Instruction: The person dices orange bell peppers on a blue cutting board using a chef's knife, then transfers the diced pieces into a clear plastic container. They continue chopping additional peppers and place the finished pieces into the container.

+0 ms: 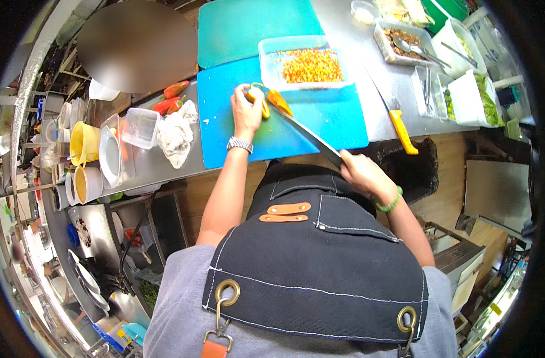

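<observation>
On the blue cutting board [225, 146], my left hand [246, 113] has its fingers closed on an orange chili pepper piece [265, 107]. Just to its right lies another orange chili pepper [279, 103], close to the tip of a long knife [313, 137]. My right hand [363, 173] grips that knife by its handle at the board's near right edge, the blade slanting up to the left. The fingers hide most of the handle. Behind the peppers, a clear plastic container [271, 74] holds finely chopped orange and red pepper.
Red peppers [176, 89], a crumpled white cloth [178, 134] and a clear tub [141, 128] sit left of the board. To the right lie a yellow-handled knife [402, 131] and several food containers [398, 56]. A green board [254, 30] lies behind.
</observation>
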The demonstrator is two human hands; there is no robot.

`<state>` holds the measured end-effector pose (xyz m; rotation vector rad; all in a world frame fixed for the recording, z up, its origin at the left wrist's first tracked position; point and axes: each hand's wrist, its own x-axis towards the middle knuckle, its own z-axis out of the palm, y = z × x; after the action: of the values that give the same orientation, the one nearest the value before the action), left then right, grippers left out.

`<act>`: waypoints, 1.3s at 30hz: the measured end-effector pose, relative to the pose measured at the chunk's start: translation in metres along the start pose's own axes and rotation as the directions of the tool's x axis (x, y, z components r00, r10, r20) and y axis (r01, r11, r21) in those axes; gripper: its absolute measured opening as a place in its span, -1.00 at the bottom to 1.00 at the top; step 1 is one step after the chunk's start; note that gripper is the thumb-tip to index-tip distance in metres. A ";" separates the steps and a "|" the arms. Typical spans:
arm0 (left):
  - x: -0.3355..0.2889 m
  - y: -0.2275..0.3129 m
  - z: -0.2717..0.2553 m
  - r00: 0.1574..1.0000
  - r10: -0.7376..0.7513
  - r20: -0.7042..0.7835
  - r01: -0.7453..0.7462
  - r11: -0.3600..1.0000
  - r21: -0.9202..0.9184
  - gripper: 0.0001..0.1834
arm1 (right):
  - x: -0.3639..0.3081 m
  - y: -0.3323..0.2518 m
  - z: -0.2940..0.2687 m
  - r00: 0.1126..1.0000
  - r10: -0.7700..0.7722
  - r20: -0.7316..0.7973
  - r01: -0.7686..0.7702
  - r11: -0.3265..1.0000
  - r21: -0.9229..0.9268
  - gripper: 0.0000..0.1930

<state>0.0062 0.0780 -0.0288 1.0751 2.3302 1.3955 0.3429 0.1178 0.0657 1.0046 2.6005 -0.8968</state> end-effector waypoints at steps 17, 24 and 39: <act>0.089 -0.072 -0.127 0.982 0.127 -0.137 0.004 0.720 0.694 -0.46 | 0.001 0.025 -0.030 0.983 0.106 -0.148 -0.118 0.990 -0.079 -0.82; 0.113 -0.108 -0.206 0.899 -0.032 0.436 -0.300 0.680 0.669 -0.69 | 0.041 0.032 -0.038 0.949 0.118 -0.292 -0.118 0.993 0.016 -0.82; 0.002 0.040 0.037 0.977 0.060 0.206 0.006 0.952 -0.305 -0.57 | 0.031 -0.018 0.001 0.964 0.162 -0.212 -0.145 0.985 0.094 -0.77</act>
<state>0.0428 0.1155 -0.0145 1.1048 1.8836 1.5051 0.3078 0.1229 0.0614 1.3780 2.6321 -0.9004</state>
